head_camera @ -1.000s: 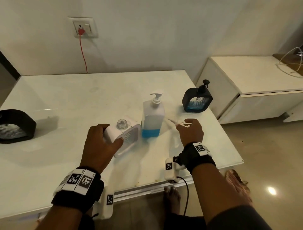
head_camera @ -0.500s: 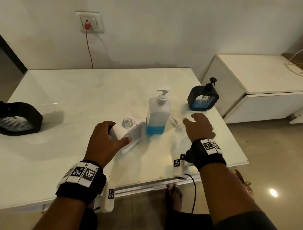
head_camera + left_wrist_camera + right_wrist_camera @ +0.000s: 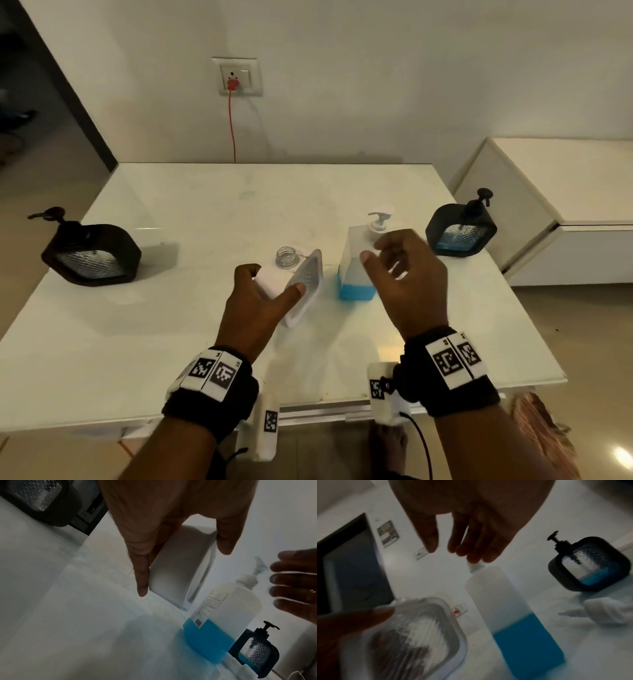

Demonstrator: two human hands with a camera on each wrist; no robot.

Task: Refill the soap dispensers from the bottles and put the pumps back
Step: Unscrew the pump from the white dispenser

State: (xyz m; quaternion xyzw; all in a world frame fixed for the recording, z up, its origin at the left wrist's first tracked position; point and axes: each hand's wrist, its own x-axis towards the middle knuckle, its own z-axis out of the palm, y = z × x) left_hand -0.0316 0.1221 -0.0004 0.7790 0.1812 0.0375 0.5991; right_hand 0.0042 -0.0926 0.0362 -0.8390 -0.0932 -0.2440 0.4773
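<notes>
Two hands work at the tabletop (image 3: 171, 342): the left hand (image 3: 255, 305) grips the tilted, pumpless white dispenser (image 3: 301, 284), while the right hand (image 3: 407, 277) hovers, fingers spread, just before the blue-soap bottle (image 3: 356, 274).

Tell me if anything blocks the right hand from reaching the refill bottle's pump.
Nothing visible does. The right hand hovers open just in front of the refill bottle, fingertips near its white pump. The removed pump lies off to the side, and the left hand holds the white dispenser.

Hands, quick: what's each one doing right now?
Left hand: grips the white dispenser, pump off.
Right hand: open, empty, near the refill bottle.
</notes>
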